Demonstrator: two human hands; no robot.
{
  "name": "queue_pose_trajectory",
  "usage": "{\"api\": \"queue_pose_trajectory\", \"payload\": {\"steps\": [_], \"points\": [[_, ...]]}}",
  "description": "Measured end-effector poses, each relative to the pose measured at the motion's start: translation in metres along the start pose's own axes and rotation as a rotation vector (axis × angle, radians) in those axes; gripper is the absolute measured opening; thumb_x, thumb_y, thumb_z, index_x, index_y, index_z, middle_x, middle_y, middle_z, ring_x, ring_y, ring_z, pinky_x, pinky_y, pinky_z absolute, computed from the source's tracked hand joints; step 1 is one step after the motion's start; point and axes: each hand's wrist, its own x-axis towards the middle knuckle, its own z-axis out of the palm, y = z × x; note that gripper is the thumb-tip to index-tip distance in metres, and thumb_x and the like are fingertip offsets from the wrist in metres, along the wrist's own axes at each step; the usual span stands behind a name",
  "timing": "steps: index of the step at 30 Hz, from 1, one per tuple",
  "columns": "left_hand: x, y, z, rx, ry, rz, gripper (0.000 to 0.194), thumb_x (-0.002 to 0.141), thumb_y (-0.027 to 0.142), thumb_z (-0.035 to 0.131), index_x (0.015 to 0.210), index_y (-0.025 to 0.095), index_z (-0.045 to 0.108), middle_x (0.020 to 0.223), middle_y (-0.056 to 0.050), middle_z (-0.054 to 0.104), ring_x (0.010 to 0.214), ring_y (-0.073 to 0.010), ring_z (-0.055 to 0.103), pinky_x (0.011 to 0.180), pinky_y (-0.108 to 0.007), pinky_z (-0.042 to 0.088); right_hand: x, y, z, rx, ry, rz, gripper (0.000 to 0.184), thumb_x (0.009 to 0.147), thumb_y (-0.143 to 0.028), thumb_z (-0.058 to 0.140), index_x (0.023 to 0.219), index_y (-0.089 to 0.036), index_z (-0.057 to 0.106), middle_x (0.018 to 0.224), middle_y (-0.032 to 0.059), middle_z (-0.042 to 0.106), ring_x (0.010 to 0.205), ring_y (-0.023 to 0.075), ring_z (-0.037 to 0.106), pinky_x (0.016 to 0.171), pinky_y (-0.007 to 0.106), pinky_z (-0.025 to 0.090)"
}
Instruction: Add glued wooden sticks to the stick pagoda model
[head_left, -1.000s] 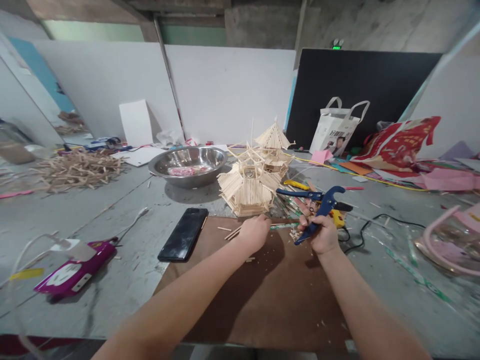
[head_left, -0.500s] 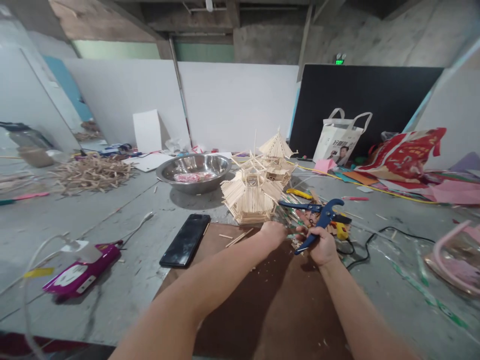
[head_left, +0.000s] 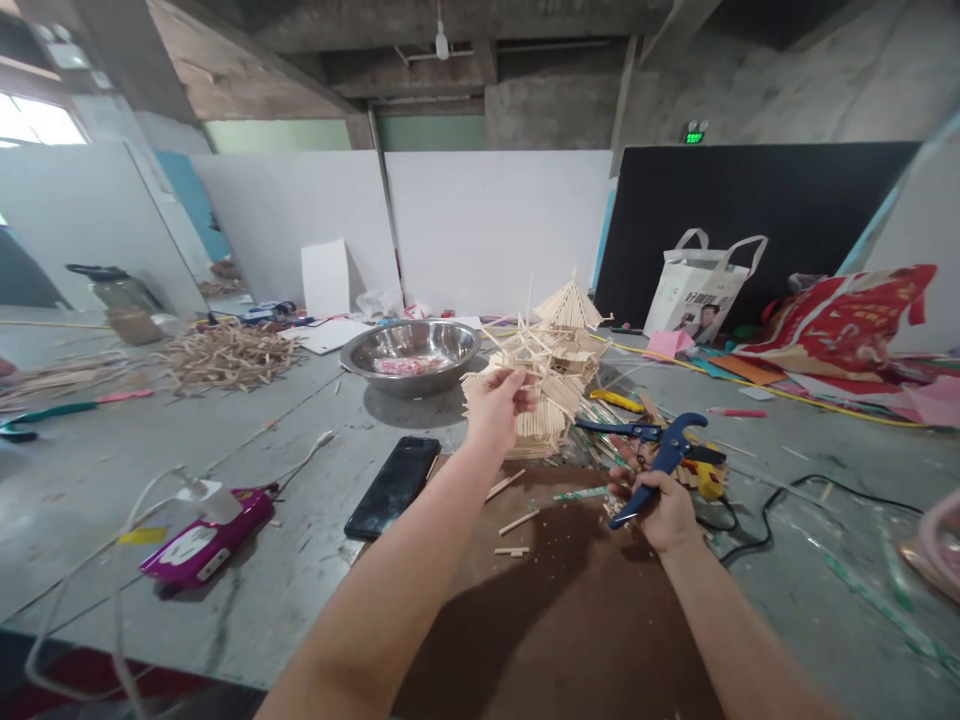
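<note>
"Brown board (head_left: 570, 620) on a grey surface (head_left: 300, 540), with loose short sticks (head_left: 519, 522) scattered across. And the stick model (head_left: 562, 390)?"

"Upright at the board's far edge, near the middle of the surface, with pale roofs of sticks laid side by side."

"Left hand (head_left: 495, 405)?"

"Raised in front of the model, hiding part of it. Fingers bent close together, a narrow grip. Impossible to tell whether around a small stick, or whether touching the roof."

"Right hand (head_left: 667, 512)?"

"Lower, near the board's right edge, with the grip closed around one handle of a blue hand tool (head_left: 679, 440). Just behind, a yellow tool (head_left: 709, 480), partly hidden."

"And over to the left?"

"Black phone (head_left: 394, 487), lying flat at the board's left edge. Farther left, a purple power strip (head_left: 206, 545) with a white plug (head_left: 210, 500). Beside the model, a shiny metal basin (head_left: 411, 385) with a red-and-white packet (head_left: 409, 365) inside. Left of the basin, a heap of sticks (head_left: 229, 358)."
</note>
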Motion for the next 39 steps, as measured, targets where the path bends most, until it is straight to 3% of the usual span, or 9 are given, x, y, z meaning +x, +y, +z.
{"api": "queue_pose_trajectory", "payload": {"steps": [3, 8, 14, 25, 32, 39], "points": [[0.017, 0.002, 0.008, -0.217, 0.059, -0.042, 0.010, 0.065, 0.018, 0.056, 0.064, 0.012, 0.049, 0.056, 0.000, 0.057, 0.039, -0.0039, 0.048, 0.040, -0.016, 0.039, -0.001, 0.001, 0.000, -0.007, -0.014, 0.010, 0.027, 0.053, -0.011, 0.049, 0.073, -0.022, 0.061, 0.085, -0.0015, 0.066, 0.059, 0.0124, 0.059, 0.053, 0.027, 0.051], [0.028, -0.006, 0.016, -0.319, 0.062, -0.064, 0.007, 0.068, 0.014, 0.054, 0.064, 0.011, 0.048, 0.056, 0.000, 0.057, 0.038, -0.0032, 0.048, 0.040, -0.015, 0.038, 0.000, 0.002, -0.001, -0.019, -0.045, 0.014, 0.039, 0.054, -0.010, 0.048, 0.089, -0.023, 0.059, 0.090, -0.0004, 0.065, 0.061, 0.0129, 0.059, 0.052, 0.027, 0.050], [0.033, -0.009, 0.021, -0.287, 0.034, -0.034, 0.009, 0.067, 0.016, 0.056, 0.064, 0.012, 0.048, 0.056, 0.000, 0.056, 0.038, -0.0045, 0.048, 0.040, -0.017, 0.039, 0.001, 0.004, -0.001, -0.009, -0.049, 0.011, 0.034, 0.053, -0.010, 0.050, 0.083, -0.023, 0.060, 0.090, -0.0011, 0.065, 0.061, 0.0126, 0.058, 0.051, 0.026, 0.050], [0.039, -0.013, 0.020, -0.222, 0.047, -0.032, 0.010, 0.067, 0.018, 0.056, 0.066, 0.012, 0.049, 0.057, 0.001, 0.056, 0.039, -0.0049, 0.048, 0.042, -0.019, 0.040, 0.000, 0.004, -0.001, -0.035, -0.056, 0.008, 0.040, 0.053, -0.011, 0.049, 0.090, -0.023, 0.060, 0.091, -0.0001, 0.065, 0.060, 0.0130, 0.058, 0.052, 0.027, 0.050], [0.038, -0.011, 0.020, -0.170, 0.057, -0.020, 0.010, 0.066, 0.018, 0.056, 0.066, 0.012, 0.049, 0.056, 0.000, 0.056, 0.038, -0.0055, 0.049, 0.042, -0.020, 0.041, 0.001, 0.005, -0.004, -0.031, -0.073, 0.030, 0.027, 0.053, -0.011, 0.051, 0.074, -0.022, 0.062, 0.086, -0.0004, 0.066, 0.062, 0.0135, 0.058, 0.053, 0.027, 0.050], [0.038, -0.007, 0.019, -0.117, 0.073, -0.036, 0.012, 0.064, 0.021, 0.058, 0.064, 0.012, 0.050, 0.055, 0.000, 0.056, 0.037, -0.0057, 0.048, 0.040, -0.019, 0.040, 0.002, 0.006, -0.005, -0.041, -0.094, 0.030, 0.038, 0.053, -0.012, 0.050, 0.089, -0.024, 0.060, 0.086, -0.0013, 0.065, 0.062, 0.0128, 0.058, 0.055, 0.027, 0.049]]}}
